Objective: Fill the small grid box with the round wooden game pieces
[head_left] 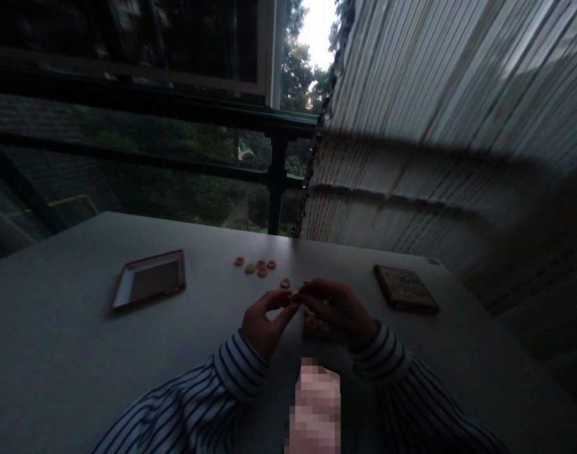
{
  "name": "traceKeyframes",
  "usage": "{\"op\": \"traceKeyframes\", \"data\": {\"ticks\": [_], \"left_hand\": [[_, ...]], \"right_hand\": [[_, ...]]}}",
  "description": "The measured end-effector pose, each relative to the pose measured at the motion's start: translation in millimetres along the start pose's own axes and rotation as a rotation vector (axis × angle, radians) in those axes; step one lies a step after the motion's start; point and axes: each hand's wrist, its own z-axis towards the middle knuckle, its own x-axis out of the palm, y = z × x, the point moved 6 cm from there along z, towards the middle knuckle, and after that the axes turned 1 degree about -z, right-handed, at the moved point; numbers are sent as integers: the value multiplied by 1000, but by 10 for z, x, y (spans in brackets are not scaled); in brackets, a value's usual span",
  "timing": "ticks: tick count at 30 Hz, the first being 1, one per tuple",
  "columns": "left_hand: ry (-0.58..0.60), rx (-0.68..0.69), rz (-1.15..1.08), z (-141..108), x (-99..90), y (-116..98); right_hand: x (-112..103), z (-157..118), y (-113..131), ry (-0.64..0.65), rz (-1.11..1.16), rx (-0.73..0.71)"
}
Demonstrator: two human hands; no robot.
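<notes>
My left hand [269, 321] and my right hand [335, 309] meet above the table, fingertips pinched together on one small round game piece [294, 297]. Beneath my right hand sits an open box [311, 335] with several round pieces [311, 322] in it, partly hidden by that hand. A single piece with a red mark [285, 283] lies just beyond my fingertips. Farther back is a loose group of round wooden pieces [262, 265], most with red markings on top and one plain.
An upturned box lid [119, 291] rests at the left. At the right lies a closed box with a printed cover [406, 288]. A pixelated pink area [316, 407] is near the front of the white table [198, 353]. Railing [277, 183] and striped curtain [387, 126] stand behind.
</notes>
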Motion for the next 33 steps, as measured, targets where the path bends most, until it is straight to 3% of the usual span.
{"op": "traceKeyframes", "data": {"ticks": [8, 21, 33], "left_hand": [[-34, -22, -43, -4, -7, -3], [12, -96, -206, 8, 28, 62], [34, -40, -137, 0, 21, 20]], "right_hand": [[4, 9, 12, -19, -55, -16], [-7, 7, 37, -34, -106, -21], [6, 8, 19, -9, -81, -40]]}}
